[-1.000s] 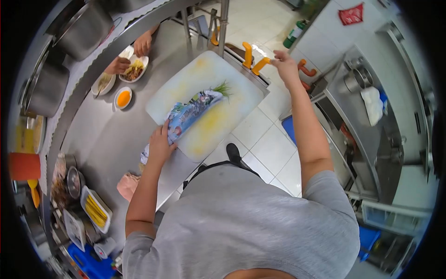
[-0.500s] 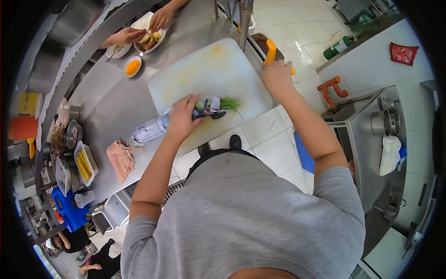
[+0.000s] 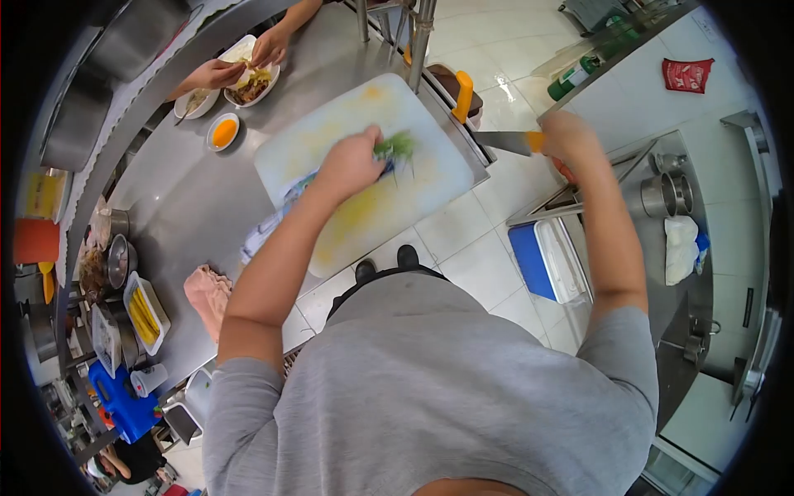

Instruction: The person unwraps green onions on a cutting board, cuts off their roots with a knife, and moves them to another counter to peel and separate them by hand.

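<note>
My left hand (image 3: 354,164) is closed around the leafy end of a bundle of thin green herbs, which look like chives (image 3: 399,147). Newspaper-like wrapping (image 3: 266,233) covers the rest of the bundle, partly hidden under my left forearm. The herb tips stick out past my fingers over the white, yellow-stained cutting board (image 3: 364,217). Off to the right, beyond the table edge, my right hand (image 3: 569,139) grips the yellow handle of a knife (image 3: 503,142). Its wide blade points left toward the board; motion blurs the hand a little.
Another yellow handle (image 3: 463,97) stands at the table's right edge. A small dish of orange sauce (image 3: 223,132) lies beyond the board. Another person's hands (image 3: 269,48) work over a food bowl (image 3: 251,87). A pink cloth (image 3: 208,296) lies at left; a blue cooler (image 3: 531,260) is on the floor.
My right hand has moved right and down, drawing the knife out from the table edge. My left hand has slid along the bundle toward the herb tips and closed there.
</note>
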### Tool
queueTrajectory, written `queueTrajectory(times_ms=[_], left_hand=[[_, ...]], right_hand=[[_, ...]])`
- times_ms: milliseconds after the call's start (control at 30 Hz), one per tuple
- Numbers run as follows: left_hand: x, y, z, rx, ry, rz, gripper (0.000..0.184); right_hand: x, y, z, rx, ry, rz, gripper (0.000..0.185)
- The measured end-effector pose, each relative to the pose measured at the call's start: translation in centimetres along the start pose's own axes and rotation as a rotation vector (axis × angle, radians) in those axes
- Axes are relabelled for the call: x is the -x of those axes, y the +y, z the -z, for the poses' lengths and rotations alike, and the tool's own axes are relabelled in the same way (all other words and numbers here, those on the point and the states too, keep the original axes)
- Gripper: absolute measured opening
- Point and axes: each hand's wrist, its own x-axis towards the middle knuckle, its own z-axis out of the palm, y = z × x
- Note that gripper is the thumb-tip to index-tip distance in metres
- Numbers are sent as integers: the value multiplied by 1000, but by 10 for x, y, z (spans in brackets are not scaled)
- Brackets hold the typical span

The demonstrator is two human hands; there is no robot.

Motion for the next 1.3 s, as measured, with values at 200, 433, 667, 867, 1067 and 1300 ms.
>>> queueTrajectory(times_ms=[200, 433, 667, 867, 1067, 1300], left_hand=[[22, 68, 148, 341, 753, -316, 38], [52, -53, 90, 1345, 1050, -18, 34], [131, -162, 14, 144, 1226, 497, 68], [62, -89, -17, -397, 302, 13, 69], [66, -108, -3, -136, -64, 339, 44], [135, -108, 9, 188, -164, 475, 52]], right_hand=[[155, 74, 8, -409, 366, -200, 29], [197, 48, -90, -1147, 639, -330, 25], [160, -56, -179, -1333, 466, -293, 36], [90, -119, -144, -618, 634, -75, 60], [25, -164, -158, -392, 534, -49, 63], [20, -198, -141, -653, 804, 333, 36]])
